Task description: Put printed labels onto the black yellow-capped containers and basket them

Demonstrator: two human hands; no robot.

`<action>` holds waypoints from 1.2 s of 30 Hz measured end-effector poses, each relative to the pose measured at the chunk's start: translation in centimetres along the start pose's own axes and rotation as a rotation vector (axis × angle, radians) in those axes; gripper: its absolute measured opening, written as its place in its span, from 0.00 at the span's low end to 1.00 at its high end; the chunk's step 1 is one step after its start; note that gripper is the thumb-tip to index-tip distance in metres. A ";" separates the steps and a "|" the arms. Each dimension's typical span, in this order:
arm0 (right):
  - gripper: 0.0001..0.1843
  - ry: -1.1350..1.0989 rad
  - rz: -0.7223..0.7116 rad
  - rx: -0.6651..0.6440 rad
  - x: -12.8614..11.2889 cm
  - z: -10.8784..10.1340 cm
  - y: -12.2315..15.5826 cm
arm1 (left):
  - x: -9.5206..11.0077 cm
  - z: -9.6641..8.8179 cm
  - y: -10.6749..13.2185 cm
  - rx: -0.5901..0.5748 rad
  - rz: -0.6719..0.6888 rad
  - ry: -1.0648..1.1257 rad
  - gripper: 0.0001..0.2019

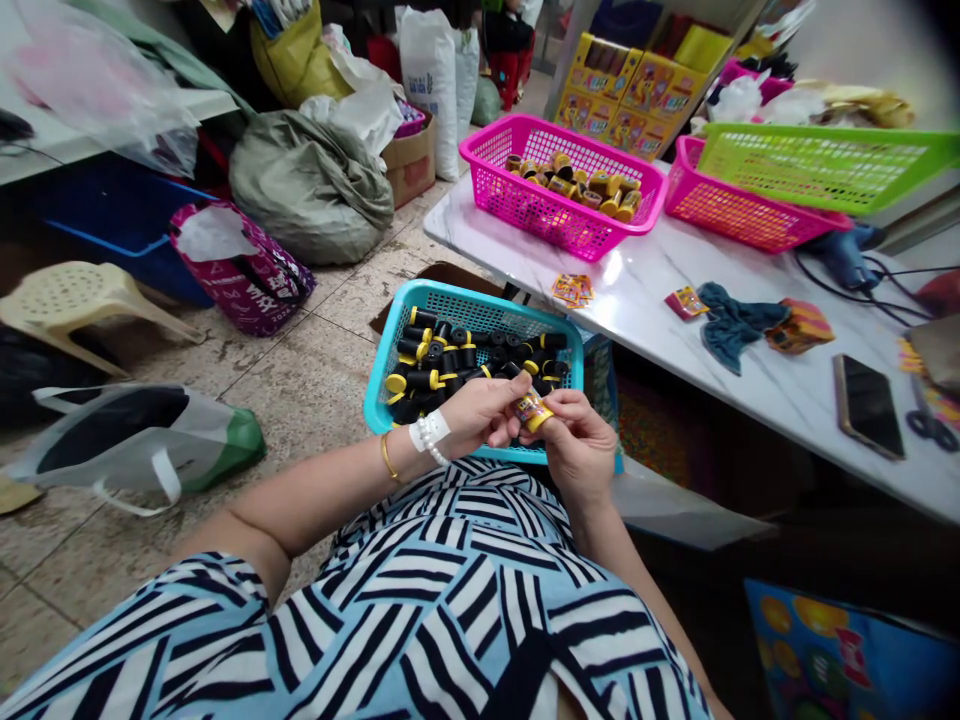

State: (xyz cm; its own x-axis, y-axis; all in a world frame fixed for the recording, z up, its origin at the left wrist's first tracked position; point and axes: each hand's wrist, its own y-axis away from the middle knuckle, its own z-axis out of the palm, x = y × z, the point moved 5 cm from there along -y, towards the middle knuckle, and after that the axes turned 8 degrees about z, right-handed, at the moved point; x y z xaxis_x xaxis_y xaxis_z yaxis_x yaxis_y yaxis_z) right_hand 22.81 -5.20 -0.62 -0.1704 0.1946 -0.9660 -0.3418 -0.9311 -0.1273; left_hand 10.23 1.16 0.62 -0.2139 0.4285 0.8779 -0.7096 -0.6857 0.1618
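My left hand [480, 412] and my right hand [576, 440] meet over my lap and both pinch one small black tube with a yellow printed label [534, 411]. Just beyond them a turquoise basket [390, 350] holds several black tubes with yellow caps [450, 365]. My left wrist wears a white bead bracelet and a gold bangle. On the marble table [675, 300] a pink basket [491, 185] holds several labelled tubes [577, 185].
A second pink basket [739, 225] with a green basket [817, 160] on it stands at the table's back right. Loose labels [574, 290], a blue cloth [731, 325], a phone [868, 405] and scissors [934, 428] lie on the table. Bags, sacks and a plastic stool [75, 300] crowd the floor at left.
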 end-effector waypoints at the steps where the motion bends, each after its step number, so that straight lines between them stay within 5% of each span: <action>1: 0.07 0.009 0.006 -0.001 0.1 0.1 0.0 | 0.0 -0.1 -0.1 0.005 -0.004 -0.018 0.30; 10: 0.18 0.128 0.130 0.045 -0.6 0.6 -0.2 | 1.5 -1.3 -0.1 0.081 0.142 -0.107 0.23; 15: 0.15 0.199 0.090 0.098 -2.1 0.6 0.6 | 2.5 -0.6 0.7 -0.034 0.261 -0.226 0.19; 21: 0.12 0.106 0.290 0.061 -1.5 0.6 0.6 | 3.7 -0.6 1.1 -0.152 0.512 -0.601 0.13; 24: 0.12 0.172 0.148 0.100 -1.5 0.2 0.1 | 3.9 -0.7 0.9 -0.179 0.518 -0.628 0.16; 29: 0.23 0.486 -0.315 0.060 -3.1 0.3 0.3 | 3.2 -1.4 0.7 -0.077 0.227 -0.445 0.20; 31: 0.26 0.509 -0.360 0.021 -3.2 0.5 0.6 | 3.4 -1.3 1.0 -0.070 0.227 -0.510 0.18; 36: 0.23 0.372 -0.240 0.056 -2.5 0.5 1.1 | 4.3 -0.8 1.6 -0.107 0.477 -0.785 0.14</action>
State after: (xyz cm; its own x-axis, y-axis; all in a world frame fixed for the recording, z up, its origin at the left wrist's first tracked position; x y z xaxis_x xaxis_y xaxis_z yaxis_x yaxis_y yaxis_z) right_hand 22.43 -6.51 1.74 0.2605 0.2694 -0.9271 -0.3823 -0.8530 -0.3553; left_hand 7.62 2.40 4.30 -0.0105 -0.4339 0.9009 -0.7304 -0.6120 -0.3033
